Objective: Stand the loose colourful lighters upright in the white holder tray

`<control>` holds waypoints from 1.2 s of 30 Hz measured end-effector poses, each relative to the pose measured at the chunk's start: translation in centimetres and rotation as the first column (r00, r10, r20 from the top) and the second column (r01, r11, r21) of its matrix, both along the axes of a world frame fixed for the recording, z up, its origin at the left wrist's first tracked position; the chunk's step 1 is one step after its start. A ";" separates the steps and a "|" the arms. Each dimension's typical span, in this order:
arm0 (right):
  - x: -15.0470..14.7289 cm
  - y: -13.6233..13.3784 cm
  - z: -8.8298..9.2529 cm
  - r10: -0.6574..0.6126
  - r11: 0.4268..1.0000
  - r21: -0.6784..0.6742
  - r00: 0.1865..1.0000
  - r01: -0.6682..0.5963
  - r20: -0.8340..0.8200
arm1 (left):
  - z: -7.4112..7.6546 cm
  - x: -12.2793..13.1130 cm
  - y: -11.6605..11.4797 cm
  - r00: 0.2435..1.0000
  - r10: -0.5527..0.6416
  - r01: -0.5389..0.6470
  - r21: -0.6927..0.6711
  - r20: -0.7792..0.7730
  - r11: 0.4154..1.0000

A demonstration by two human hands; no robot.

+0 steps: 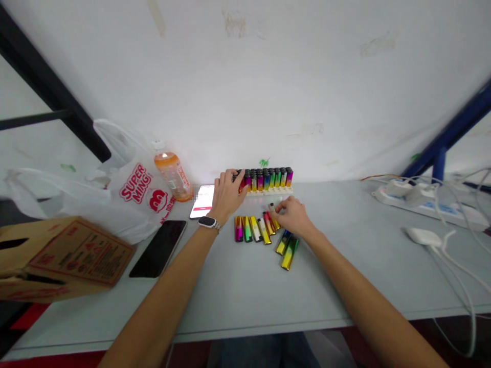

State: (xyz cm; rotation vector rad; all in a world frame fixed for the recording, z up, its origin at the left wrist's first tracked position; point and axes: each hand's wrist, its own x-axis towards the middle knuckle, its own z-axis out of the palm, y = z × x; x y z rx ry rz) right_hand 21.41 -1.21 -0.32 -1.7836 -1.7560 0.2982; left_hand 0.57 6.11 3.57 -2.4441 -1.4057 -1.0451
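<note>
Colourful lighters (271,178) stand upright in rows in a pale rack (268,192) against the wall. My left hand (227,192) is at the rack's left end, its fingers curved around lighters there; what they grip is partly hidden. Several loose lighters (256,229) lie on the table in front of the rack. My right hand (293,214) pinches the top of a white and gold lighter (274,219) at the right of that row. Two more lighters, one blue and gold (283,242) and one green and gold (289,253), lie below my right hand.
On the left are a cardboard box (76,255), a white plastic bag (134,199), an orange drink bottle (173,174), a dark phone (159,249) and a phone with a lit screen (202,201). A power strip (433,204) and a white charger with cables (424,236) lie at the right.
</note>
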 end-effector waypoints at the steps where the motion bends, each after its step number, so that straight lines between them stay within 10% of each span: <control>1: -0.2 0.0 0.1 0.014 1.000 0.026 0.998 -0.013 -0.069 | 0.1 0.4 -0.7 0.998 -0.006 0.005 0.007 0.059 1.000; 8: -2.2 -0.7 1.1 0.221 0.958 0.268 0.866 -0.106 -0.448 | -1.4 4.3 -5.5 0.744 -0.053 0.343 -0.312 0.666 0.886; 23: -1.9 -1.1 1.5 0.246 0.955 0.281 0.788 -0.096 -0.565 | -2.4 3.7 -7.0 0.385 -0.041 0.578 -0.206 0.922 0.789; 36: -2.4 -1.5 1.5 0.251 0.966 0.206 0.745 -0.155 -0.618 | -3.0 3.7 -7.0 0.738 0.031 0.289 -0.358 0.674 0.888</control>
